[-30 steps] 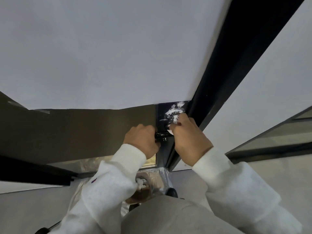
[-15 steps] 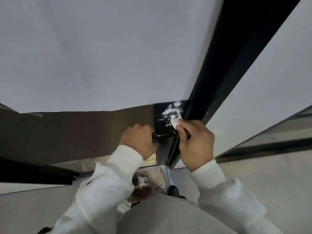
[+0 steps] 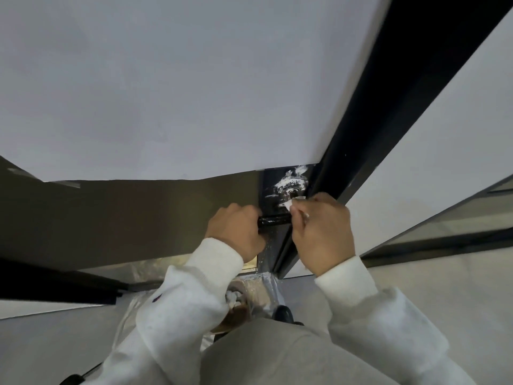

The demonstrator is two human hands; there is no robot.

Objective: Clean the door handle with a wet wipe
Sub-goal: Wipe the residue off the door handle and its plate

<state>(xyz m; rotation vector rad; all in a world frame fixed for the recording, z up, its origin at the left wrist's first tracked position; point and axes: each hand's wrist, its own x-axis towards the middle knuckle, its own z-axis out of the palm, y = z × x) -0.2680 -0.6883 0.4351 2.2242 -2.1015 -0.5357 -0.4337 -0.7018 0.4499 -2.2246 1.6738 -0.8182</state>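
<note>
We are in the middle of the wiping step. Our left hand (image 3: pixel 236 232) is curled round the free end of the black door handle (image 3: pixel 274 219), steadying it, while our right hand (image 3: pixel 323 232) pinches the bunched wet wipe (image 3: pixel 288 203) against the dark plate (image 3: pixel 270 187) at the door's right edge, just above where the handle joins it. White smears (image 3: pixel 290 182) still streak that plate up to its top edge, so we judge the job unfinished. The next move calls for firm pressure upward across the smears, then along the handle itself once our left hand lets go.
</note>
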